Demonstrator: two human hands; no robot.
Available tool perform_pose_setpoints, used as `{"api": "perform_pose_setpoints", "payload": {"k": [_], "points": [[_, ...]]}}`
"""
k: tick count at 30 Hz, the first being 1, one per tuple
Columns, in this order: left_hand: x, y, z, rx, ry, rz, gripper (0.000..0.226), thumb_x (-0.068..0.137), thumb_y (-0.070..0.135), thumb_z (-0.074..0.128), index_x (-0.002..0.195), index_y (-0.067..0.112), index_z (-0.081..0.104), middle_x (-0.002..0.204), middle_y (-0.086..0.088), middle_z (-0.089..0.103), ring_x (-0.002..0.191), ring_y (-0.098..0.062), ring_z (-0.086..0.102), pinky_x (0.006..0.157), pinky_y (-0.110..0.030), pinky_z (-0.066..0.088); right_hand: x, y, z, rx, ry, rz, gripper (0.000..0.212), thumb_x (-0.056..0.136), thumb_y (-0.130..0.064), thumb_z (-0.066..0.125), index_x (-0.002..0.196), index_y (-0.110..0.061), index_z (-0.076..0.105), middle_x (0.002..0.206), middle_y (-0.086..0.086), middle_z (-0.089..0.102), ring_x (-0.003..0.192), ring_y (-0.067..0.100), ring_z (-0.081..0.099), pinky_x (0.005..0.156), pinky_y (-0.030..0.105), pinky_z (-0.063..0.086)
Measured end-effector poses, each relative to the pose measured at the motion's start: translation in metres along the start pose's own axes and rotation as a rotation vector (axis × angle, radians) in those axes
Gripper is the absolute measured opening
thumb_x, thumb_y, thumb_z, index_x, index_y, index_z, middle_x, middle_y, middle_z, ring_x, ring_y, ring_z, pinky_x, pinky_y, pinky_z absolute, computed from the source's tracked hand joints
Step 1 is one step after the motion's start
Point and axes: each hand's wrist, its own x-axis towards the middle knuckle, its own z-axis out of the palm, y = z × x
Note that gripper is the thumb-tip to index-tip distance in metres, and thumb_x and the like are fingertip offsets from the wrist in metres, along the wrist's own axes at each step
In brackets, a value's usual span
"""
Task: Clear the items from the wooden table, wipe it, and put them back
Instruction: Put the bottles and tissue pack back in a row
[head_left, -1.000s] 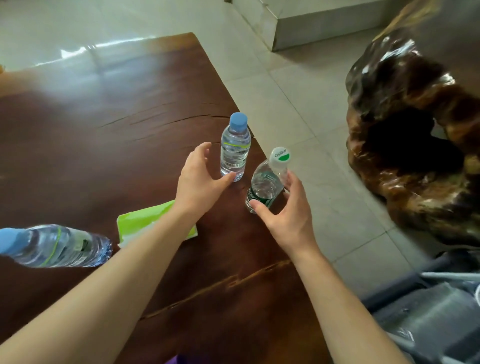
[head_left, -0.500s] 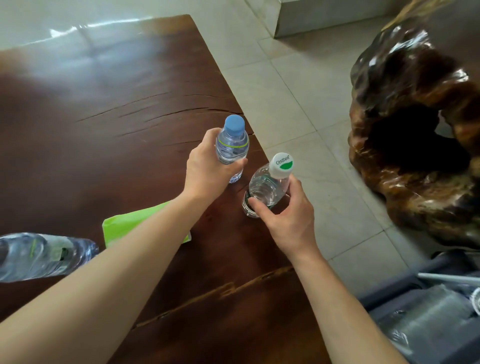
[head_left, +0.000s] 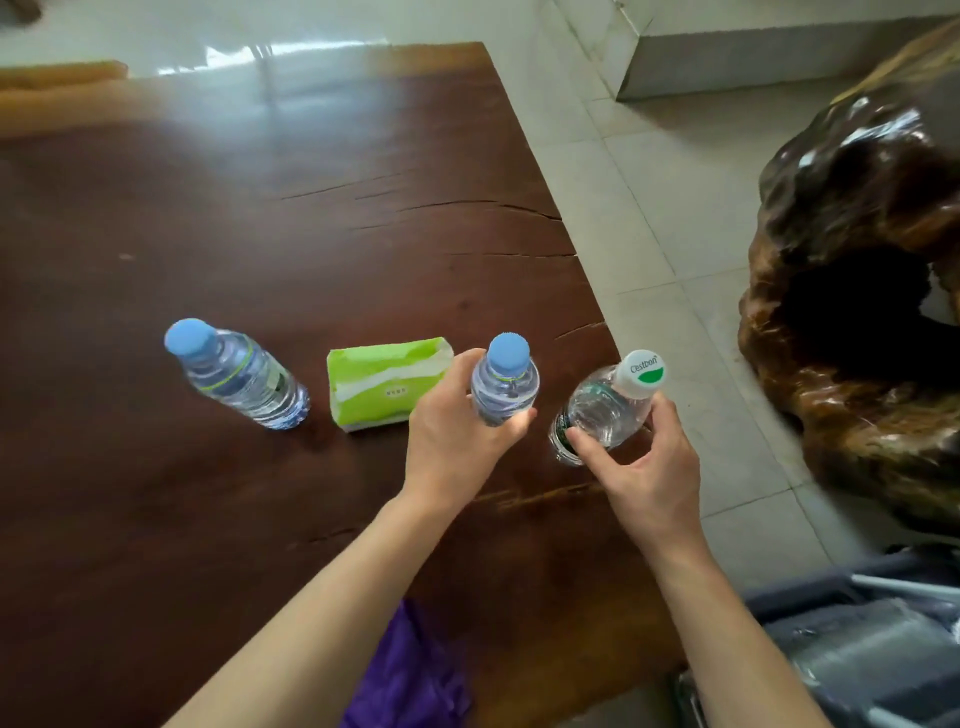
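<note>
My left hand (head_left: 457, 431) is closed around a blue-capped water bottle (head_left: 506, 376) and holds it above the dark wooden table (head_left: 270, 218). My right hand (head_left: 641, 467) grips a white-capped water bottle (head_left: 605, 402) with a green label near the table's right edge. A second blue-capped bottle (head_left: 234, 371) stands on the table to the left. A green tissue pack (head_left: 387, 382) lies between that bottle and my left hand. A purple cloth (head_left: 410, 670) lies at the table's near edge, partly under my left forearm.
A large polished wood-root piece (head_left: 862, 291) stands on the tiled floor to the right of the table. A grey bin with clear plastic (head_left: 857, 649) sits at the lower right. A pale stone step (head_left: 753, 57) lies at the far right.
My left hand closed on the blue-capped bottle and lifted it toward me. My right hand kept its grip on the white-capped bottle. The view swung left, showing the second blue-capped bottle and the whole tissue pack.
</note>
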Motion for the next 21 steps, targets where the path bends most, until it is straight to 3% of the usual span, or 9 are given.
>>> {"api": "perform_pose_setpoints", "payload": {"k": [4,9,17,21], "points": [[-0.056,-0.011,-0.033,-0.025,0.056,-0.087,0.062,0.066,0.038,0.087,0.121,0.026,0.061,0.104,0.011,0.075,0.095,-0.009,0.072,0.085,-0.039,0.058,-0.042,-0.017,0.000,0.003,-0.051,-0.021,0.073,0.069,-0.063,0.074,0.127,-0.024,0.054,0.121,-0.005,0.067,0.108,0.007,0.063,0.088,0.006,0.045],[-0.109,-0.032,-0.087,-0.005,0.178,-0.175,0.066,0.062,0.039,0.090,0.120,0.038,0.059,0.103,0.018,0.075,0.091,0.000,0.073,0.084,-0.037,0.059,-0.087,-0.046,0.021,0.049,-0.145,-0.070,0.071,0.070,-0.059,0.075,0.129,-0.024,0.056,0.120,-0.008,0.066,0.108,-0.002,0.061,0.089,0.013,0.051],[-0.163,-0.081,-0.191,0.083,0.441,-0.368,0.063,0.062,0.037,0.092,0.117,0.027,0.064,0.099,0.013,0.076,0.087,-0.001,0.072,0.081,-0.035,0.059,-0.132,-0.104,0.092,0.106,-0.285,-0.189,0.066,0.070,-0.041,0.087,0.126,-0.021,0.059,0.116,-0.006,0.069,0.105,0.010,0.067,0.092,0.032,0.055],[-0.175,-0.101,-0.237,0.107,0.553,-0.429,0.061,0.064,0.036,0.091,0.117,0.027,0.064,0.099,0.013,0.076,0.086,-0.005,0.071,0.082,-0.036,0.058,-0.140,-0.139,0.132,0.155,-0.356,-0.232,0.067,0.071,-0.036,0.090,0.129,-0.023,0.058,0.117,-0.009,0.070,0.106,0.006,0.067,0.094,0.023,0.054]]}}
